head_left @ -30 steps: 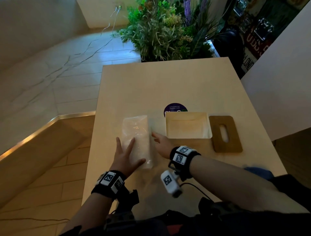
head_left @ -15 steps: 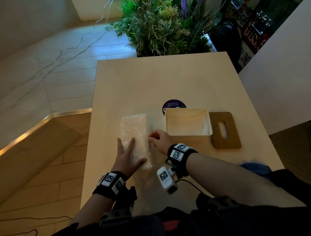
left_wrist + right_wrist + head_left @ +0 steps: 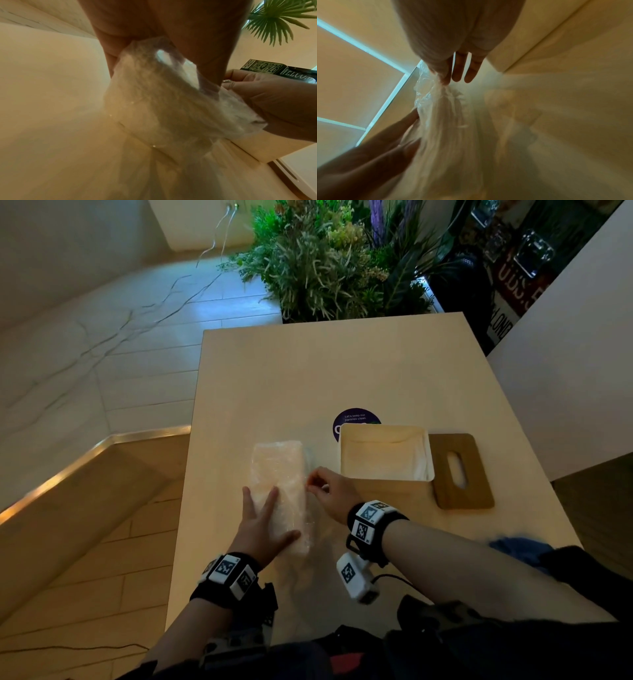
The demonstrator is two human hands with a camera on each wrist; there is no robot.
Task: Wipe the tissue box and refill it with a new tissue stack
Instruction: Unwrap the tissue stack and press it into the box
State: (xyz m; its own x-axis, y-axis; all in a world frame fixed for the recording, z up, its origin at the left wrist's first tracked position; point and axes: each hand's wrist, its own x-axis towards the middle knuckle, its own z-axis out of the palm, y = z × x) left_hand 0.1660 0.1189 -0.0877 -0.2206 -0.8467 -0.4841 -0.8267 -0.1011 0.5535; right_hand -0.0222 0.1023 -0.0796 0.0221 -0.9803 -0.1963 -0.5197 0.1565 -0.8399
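Head view, right hand pinching tissue pack edge

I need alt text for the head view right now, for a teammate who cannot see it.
A person's left hand presses flat on a plastic-wrapped tissue stack lying on a pale wooden table, while the right hand pinches the wrapper's right edge. To the right stands the open, empty tissue box, its slotted wooden lid flat beside it; plants stand beyond the table.

Brown lid, purple sticker
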